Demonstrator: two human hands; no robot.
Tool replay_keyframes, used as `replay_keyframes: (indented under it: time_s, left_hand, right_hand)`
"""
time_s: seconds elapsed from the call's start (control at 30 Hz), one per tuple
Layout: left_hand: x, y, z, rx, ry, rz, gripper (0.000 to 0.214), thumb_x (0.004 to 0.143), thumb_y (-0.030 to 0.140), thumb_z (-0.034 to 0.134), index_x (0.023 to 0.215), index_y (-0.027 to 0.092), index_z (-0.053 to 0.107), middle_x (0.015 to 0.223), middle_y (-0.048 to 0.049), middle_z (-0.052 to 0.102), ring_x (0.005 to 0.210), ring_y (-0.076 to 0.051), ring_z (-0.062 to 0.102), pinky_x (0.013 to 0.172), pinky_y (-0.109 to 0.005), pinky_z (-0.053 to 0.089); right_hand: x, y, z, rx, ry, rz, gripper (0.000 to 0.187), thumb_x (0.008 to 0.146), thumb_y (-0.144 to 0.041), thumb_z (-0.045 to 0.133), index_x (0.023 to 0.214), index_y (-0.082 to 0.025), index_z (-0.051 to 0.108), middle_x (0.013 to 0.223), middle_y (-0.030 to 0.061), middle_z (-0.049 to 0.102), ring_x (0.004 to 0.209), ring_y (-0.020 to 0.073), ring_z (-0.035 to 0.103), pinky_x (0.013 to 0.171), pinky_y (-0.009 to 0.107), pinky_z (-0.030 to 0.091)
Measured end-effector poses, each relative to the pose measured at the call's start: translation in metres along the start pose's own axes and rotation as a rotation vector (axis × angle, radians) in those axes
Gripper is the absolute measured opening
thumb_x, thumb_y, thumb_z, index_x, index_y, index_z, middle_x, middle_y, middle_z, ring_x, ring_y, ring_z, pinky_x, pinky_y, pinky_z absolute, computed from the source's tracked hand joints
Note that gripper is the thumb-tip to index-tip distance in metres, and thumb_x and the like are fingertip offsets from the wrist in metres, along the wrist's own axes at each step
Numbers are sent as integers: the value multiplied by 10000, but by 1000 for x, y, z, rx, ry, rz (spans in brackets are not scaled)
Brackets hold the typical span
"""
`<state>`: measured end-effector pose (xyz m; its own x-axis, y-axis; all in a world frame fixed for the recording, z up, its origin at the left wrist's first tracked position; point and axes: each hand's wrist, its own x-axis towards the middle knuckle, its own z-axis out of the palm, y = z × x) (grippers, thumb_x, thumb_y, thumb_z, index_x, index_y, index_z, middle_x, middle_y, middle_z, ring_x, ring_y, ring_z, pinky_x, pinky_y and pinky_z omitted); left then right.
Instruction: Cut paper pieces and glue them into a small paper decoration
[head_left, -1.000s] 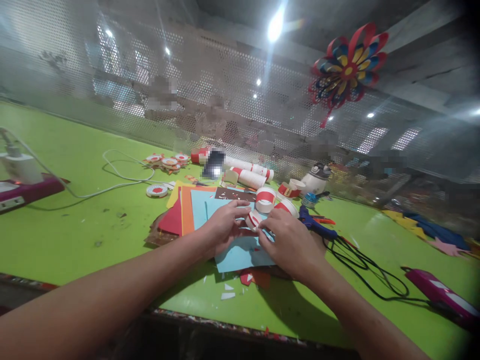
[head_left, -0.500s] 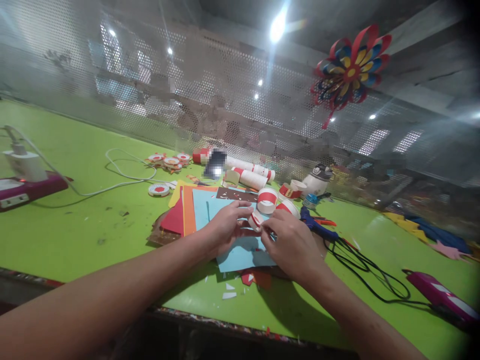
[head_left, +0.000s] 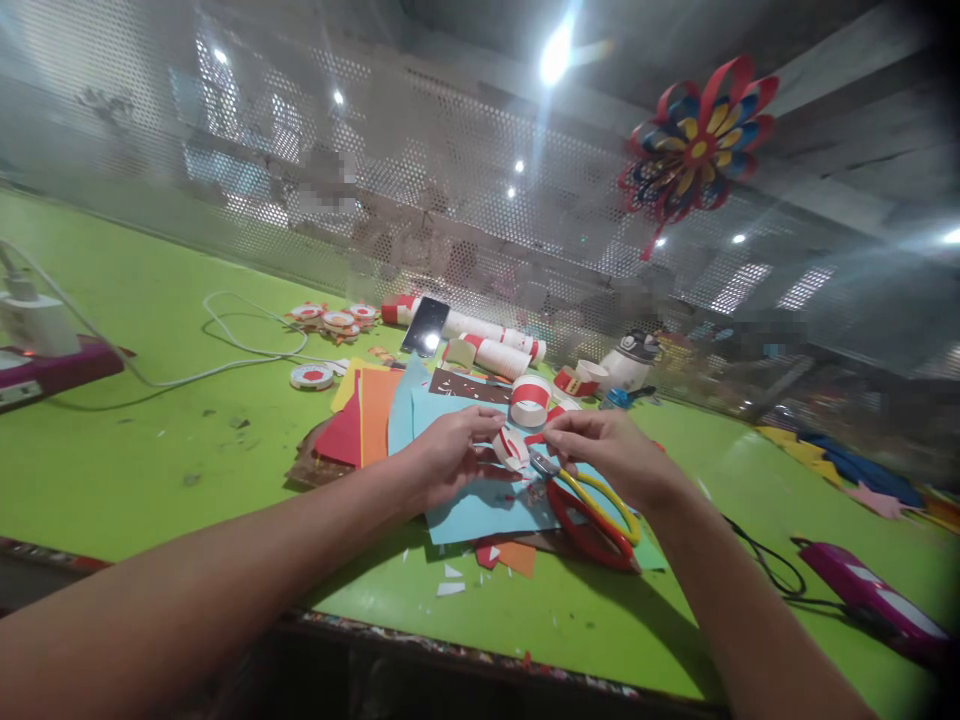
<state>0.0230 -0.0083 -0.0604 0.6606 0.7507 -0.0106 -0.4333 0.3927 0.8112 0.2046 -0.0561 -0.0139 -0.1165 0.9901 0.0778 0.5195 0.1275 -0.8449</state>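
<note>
My left hand is closed on a small red-and-white paper cup piece, held just above a light-blue paper sheet. From the right, the thumb and forefinger of my right hand pinch at the same cup piece. Below my right hand, scissors with red and yellow handles lie on the blue sheet, blades pointing toward the cup piece. A red-banded paper cup ring stands just behind my hands.
Red, orange and yellow paper sheets are fanned out left of the hands on the green table. Rolled cups, a phone and a white pot sit behind. A white cable, a power strip, and a pink tool with a black cord lie at the sides.
My right hand has lifted and moved right, which uncovers the scissors on the blue sheet. The left hand keeps its hold on the cup piece. The camera has tilted slightly.
</note>
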Motion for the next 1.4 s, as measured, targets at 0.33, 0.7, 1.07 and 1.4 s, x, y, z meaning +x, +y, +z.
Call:
replay_keyframes:
  time_s: [0.33, 0.7, 1.07, 1.4]
  left_hand:
    - [0, 0, 0, 33, -24, 8, 74, 756, 145, 534, 826, 130, 552, 746, -68, 587, 631, -163, 593, 606, -342, 523]
    - [0, 0, 0, 19, 15, 0, 90, 765, 148, 534, 852, 134, 552, 757, -69, 599, 630, -168, 605, 617, -360, 528]
    - [-5, 16, 3, -116, 71, 153, 77, 780, 138, 540, 839, 118, 585, 750, -47, 611, 624, -148, 610, 728, -376, 526]
    - [-2, 14, 0, -156, 33, 158, 72, 772, 132, 555, 835, 109, 582, 736, -54, 621, 639, -138, 611, 726, -331, 516]
  right_hand:
    - [1, 2, -3, -205, -86, -69, 92, 741, -212, 577, 686, -147, 611, 611, -12, 544, 556, 98, 466, 533, 239, 370]
    - [2, 5, 2, -181, -26, -67, 55, 696, -193, 610, 661, -151, 611, 594, -14, 564, 543, 101, 496, 521, 240, 401]
    - [9, 15, 10, 198, 42, -1, 202, 648, -319, 702, 641, -146, 598, 510, -32, 542, 475, 92, 484, 499, 250, 393]
    - [11, 20, 26, 207, 81, 35, 202, 651, -319, 702, 635, -143, 606, 509, -28, 566, 436, 82, 485, 456, 227, 408]
